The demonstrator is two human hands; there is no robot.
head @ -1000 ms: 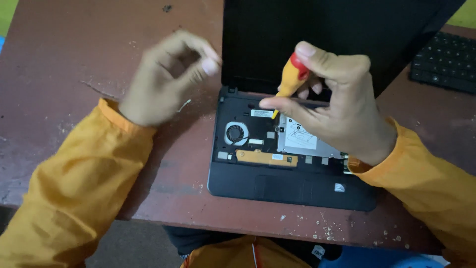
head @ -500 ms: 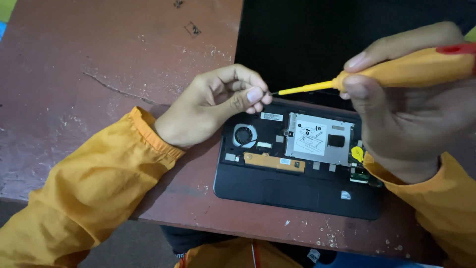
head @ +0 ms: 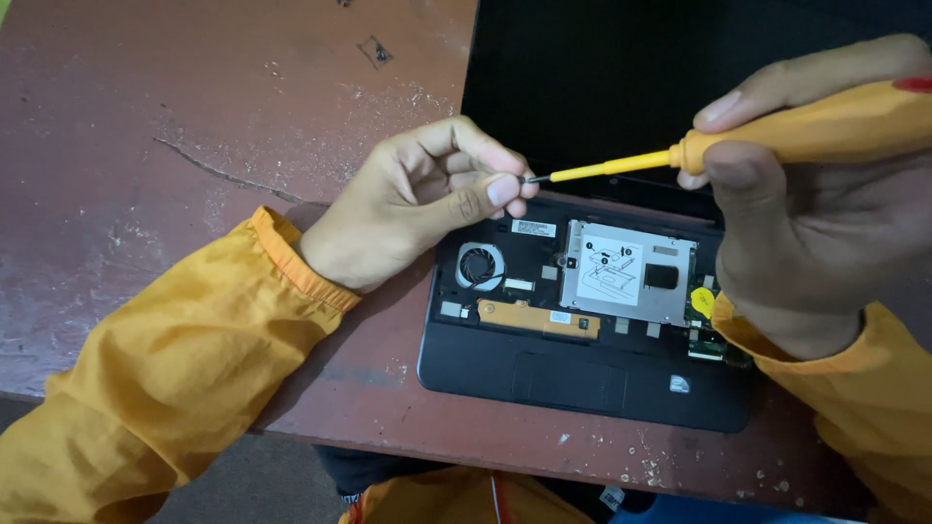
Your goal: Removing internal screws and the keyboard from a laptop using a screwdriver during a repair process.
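The laptop is the landmark, lying open on a worn reddish table with its keyboard cover off and the insides bare.

Left of the laptop, an orange sleeve runs up from the table's near edge. The left hand hangs over the laptop's upper left corner, its grip pinched: thumb and forefinger press together right at the tip of the screwdriver. Whether something tiny sits in that pinch is too small to tell.

Just below that hand, inside the laptop, sits a round fan. Right of the fan lies a silver drive, and under both runs a flat orange strip. A small yellow disc sits at the drive's right edge.

The screwdriver crosses above the drive, over the laptop's dark screen, its thin yellow shaft pointing left and its orange handle going right. The right hand is over the laptop's right side, its grip clenched round that handle, thumb beneath and forefinger on top.
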